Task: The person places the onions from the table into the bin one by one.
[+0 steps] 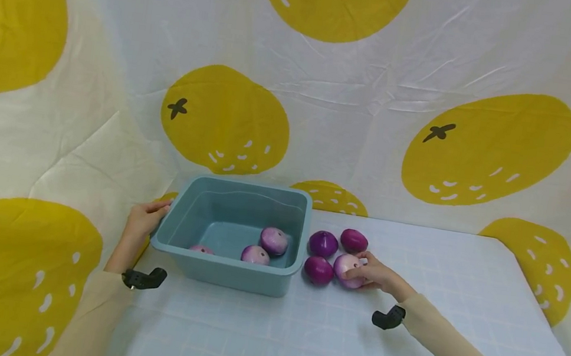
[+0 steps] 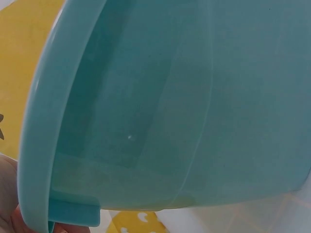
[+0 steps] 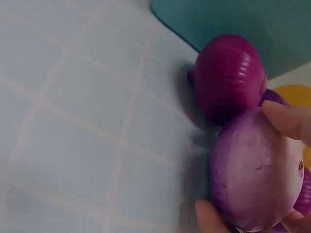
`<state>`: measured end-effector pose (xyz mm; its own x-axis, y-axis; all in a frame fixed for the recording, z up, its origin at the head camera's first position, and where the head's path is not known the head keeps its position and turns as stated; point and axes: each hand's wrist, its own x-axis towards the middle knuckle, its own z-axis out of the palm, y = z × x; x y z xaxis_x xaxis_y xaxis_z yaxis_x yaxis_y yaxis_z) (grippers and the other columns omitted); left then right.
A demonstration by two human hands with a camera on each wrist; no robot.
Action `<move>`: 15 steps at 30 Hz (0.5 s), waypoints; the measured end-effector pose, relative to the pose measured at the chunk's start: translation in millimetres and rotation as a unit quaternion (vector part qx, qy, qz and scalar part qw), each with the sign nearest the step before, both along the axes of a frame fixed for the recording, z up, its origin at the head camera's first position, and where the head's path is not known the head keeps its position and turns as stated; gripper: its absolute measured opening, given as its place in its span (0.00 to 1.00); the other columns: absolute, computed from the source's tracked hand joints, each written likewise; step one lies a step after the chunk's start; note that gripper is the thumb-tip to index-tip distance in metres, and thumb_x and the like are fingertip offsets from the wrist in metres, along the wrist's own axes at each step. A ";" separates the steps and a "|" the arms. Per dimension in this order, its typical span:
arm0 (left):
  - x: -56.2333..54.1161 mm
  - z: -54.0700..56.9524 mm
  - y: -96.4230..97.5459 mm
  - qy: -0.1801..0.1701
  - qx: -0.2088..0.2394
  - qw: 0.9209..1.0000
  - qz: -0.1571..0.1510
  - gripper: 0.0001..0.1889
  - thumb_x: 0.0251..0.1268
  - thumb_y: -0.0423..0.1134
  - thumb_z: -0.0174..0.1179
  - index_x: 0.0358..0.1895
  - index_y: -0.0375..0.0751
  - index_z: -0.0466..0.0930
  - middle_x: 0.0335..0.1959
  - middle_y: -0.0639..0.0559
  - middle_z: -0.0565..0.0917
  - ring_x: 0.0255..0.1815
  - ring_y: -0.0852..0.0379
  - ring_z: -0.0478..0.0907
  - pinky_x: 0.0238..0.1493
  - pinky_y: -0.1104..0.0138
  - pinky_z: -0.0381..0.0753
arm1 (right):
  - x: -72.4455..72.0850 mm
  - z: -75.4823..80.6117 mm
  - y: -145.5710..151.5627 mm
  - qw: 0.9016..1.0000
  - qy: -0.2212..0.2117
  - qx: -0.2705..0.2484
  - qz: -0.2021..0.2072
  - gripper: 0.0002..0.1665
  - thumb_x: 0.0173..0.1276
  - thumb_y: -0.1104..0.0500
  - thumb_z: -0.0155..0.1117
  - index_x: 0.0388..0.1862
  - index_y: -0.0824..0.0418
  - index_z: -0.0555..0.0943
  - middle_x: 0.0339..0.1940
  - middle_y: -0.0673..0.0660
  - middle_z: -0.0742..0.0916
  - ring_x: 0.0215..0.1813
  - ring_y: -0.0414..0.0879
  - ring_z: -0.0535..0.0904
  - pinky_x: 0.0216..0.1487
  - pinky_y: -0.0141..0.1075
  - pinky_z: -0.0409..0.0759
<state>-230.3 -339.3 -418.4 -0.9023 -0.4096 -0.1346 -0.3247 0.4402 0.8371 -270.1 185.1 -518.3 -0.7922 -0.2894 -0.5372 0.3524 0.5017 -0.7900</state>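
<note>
My right hand [image 1: 381, 276] holds a pale purple-and-white onion [image 1: 347, 268], just right of the dark onions on the table. In the right wrist view, thumb and fingers close around that onion [image 3: 255, 167] from its sides. A teal plastic bin [image 1: 232, 263] stands at the centre left. My left hand [image 1: 143, 221] grips its left rim, with fingertips showing under the rim's tab [image 2: 74, 213] in the left wrist view. Inside the bin lie three pale onions, one [image 1: 274, 241] towards the right wall, another [image 1: 256, 254] nearer the front, and one [image 1: 201, 249] partly hidden by the front wall.
Three dark purple onions sit between bin and right hand: one [image 1: 318, 270] in front, one [image 1: 323, 244] behind it, and one [image 1: 354, 241] at the back right. A pale checked cloth [image 1: 440, 268] covers the table. Fruit-printed sheeting [image 1: 346, 120] hangs behind and at the left.
</note>
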 end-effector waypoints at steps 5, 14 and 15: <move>-0.2 -2.1 0.7 -0.002 0.002 1.000 0.013 0.21 0.74 0.40 0.50 0.64 0.32 0.71 0.67 0.33 0.69 0.71 0.38 0.62 0.69 0.50 0.63 | 1.4 1.6 4.0 1.000 -0.005 0.003 0.007 0.49 0.59 0.52 0.67 0.69 0.69 0.50 0.64 0.74 0.64 0.58 0.63 0.72 0.51 0.50 0.81; -0.8 -1.4 0.9 0.004 -0.005 1.000 0.008 0.21 0.73 0.39 0.50 0.64 0.31 0.71 0.66 0.32 0.70 0.70 0.37 0.63 0.68 0.50 0.65 | 6.0 -0.2 14.6 1.000 -0.004 0.000 -0.007 0.44 0.59 0.55 0.70 0.62 0.71 0.54 0.61 0.72 0.66 0.52 0.57 0.76 0.50 0.48 0.82; -1.1 -1.2 1.1 0.002 -0.003 1.000 0.007 0.21 0.74 0.40 0.50 0.64 0.31 0.71 0.67 0.32 0.69 0.70 0.37 0.63 0.68 0.50 0.64 | 6.3 -0.7 15.6 1.000 -0.003 -0.002 -0.011 0.43 0.59 0.56 0.69 0.61 0.71 0.54 0.60 0.72 0.66 0.51 0.56 0.76 0.49 0.47 0.82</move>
<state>-231.4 -338.2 -419.6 -0.8966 -0.4237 -0.1287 -0.3281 0.4403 0.8357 -263.8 200.7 -519.0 -0.7953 -0.2748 -0.5403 0.3670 0.4912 -0.7900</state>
